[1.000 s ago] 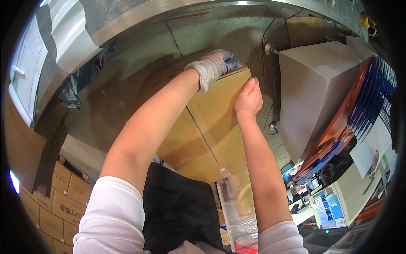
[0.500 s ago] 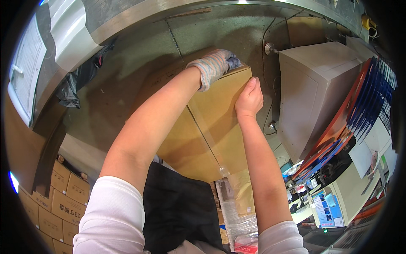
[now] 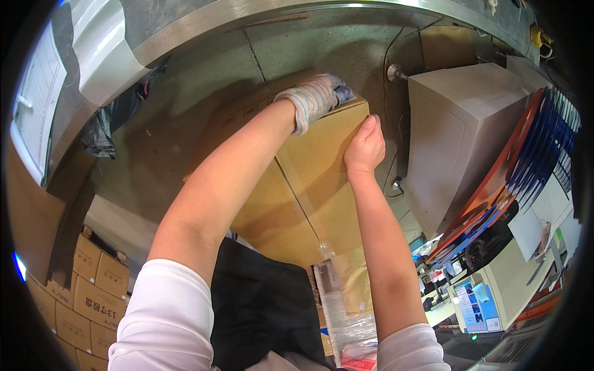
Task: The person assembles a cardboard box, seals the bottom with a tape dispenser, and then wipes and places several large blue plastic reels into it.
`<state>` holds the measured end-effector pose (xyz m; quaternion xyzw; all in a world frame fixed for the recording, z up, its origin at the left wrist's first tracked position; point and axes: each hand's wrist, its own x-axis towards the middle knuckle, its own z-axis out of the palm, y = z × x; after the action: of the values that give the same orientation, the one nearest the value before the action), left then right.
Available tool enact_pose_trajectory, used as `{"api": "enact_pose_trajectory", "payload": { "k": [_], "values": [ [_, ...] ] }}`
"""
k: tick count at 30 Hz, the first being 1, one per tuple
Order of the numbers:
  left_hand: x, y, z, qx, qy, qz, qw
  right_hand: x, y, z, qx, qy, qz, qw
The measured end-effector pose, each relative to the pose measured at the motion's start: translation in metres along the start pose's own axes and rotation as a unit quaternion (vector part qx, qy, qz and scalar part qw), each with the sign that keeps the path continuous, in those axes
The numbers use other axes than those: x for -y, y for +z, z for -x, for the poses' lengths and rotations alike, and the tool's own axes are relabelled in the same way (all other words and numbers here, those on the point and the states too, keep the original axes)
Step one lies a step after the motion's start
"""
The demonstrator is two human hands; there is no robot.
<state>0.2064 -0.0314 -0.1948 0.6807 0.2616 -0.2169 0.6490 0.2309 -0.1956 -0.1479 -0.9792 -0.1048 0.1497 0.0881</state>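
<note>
Nothing much differs from half a second ago: my arms, the cardboard box [image 3: 309, 185] and everything around it sit where they did.

My left hand [image 3: 318, 99], in a striped knit work glove, is curled over the far top corner of the box, fingers clenched around that corner. My right hand [image 3: 365, 147] is bare and lies flat against the right edge of the box top, fingers together and pointing away from me, pressing rather than gripping. A clear tape seam [image 3: 300, 191] runs down the middle of the box top toward me.

The box stands on the concrete floor [image 3: 185, 123], its near edge close to my dark apron [image 3: 260, 303]. To the right, a grey cabinet [image 3: 458, 136] stands just beside the box's right edge, leaving only a narrow gap where a cable [image 3: 393, 179] hangs. Left of the box the floor offers open room up to the curved metal rail [image 3: 216, 18]. A stack of small cartons [image 3: 80, 290] sits at my lower left, well apart. A plastic-wrapped bundle [image 3: 346, 309] lies near my right elbow.
</note>
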Motion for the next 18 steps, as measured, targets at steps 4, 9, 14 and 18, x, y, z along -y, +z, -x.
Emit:
{"api": "enact_pose_trajectory", "payload": {
  "k": [4,9,14,18],
  "values": [
    [-0.003,-0.003,0.003,0.001,-0.018,-0.023,1.0,-0.002,0.001,0.0,0.001,-0.001,0.0,1.0],
    [0.012,-0.008,0.003,0.0,-0.096,-0.066,0.993,-0.002,0.001,-0.001,-0.003,-0.008,-0.001,1.0],
    [-0.025,-0.014,0.016,0.053,-0.175,-0.053,0.982,-0.004,0.003,-0.001,0.001,-0.013,-0.008,1.0],
    [-0.01,-0.006,0.001,0.171,-0.049,-0.163,0.97,-0.001,0.001,-0.001,-0.017,-0.017,0.004,1.0]
  ]
}}
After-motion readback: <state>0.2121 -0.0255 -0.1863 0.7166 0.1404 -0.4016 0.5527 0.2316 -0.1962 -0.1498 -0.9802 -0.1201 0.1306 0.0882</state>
